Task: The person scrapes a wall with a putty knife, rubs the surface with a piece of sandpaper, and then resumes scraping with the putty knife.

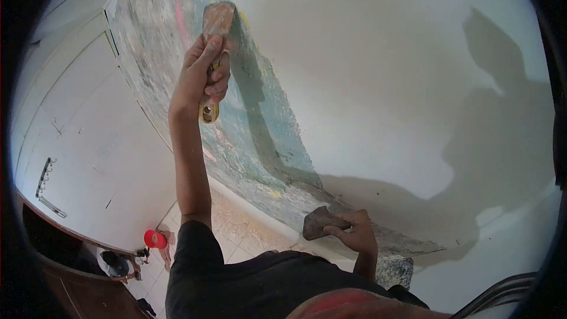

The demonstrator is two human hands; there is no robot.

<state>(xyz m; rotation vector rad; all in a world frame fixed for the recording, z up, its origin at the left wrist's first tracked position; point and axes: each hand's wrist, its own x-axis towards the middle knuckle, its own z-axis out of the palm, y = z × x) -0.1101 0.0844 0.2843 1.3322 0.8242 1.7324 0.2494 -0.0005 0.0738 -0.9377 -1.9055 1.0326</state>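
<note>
The yellow-handled scraper with a wide, worn metal blade (218, 18) is up against the patchy blue-green stretch of wall (269, 103), in the left hand (195, 77). That hand is closed around the handle, thumb up near the blade. Lower down, by the wall's rough lower strip, the right hand (359, 237) grips a dark, fan-shaped scraper (319, 223), its blade pointing back toward the other arm.

Both look light to me, the blades stiff with perhaps a little spring; dust could make the handles slippery. I'd take either by the handle, close under the blade — well clear of the edge.

From here I can't tell whether either edge truly touches the wall. The right hand hides the dark one's handle, fingers cover most of the yellow one — and the view's corners go black. The person by the red bucket (155, 239) is small and partly cut off by the doorway.
</note>
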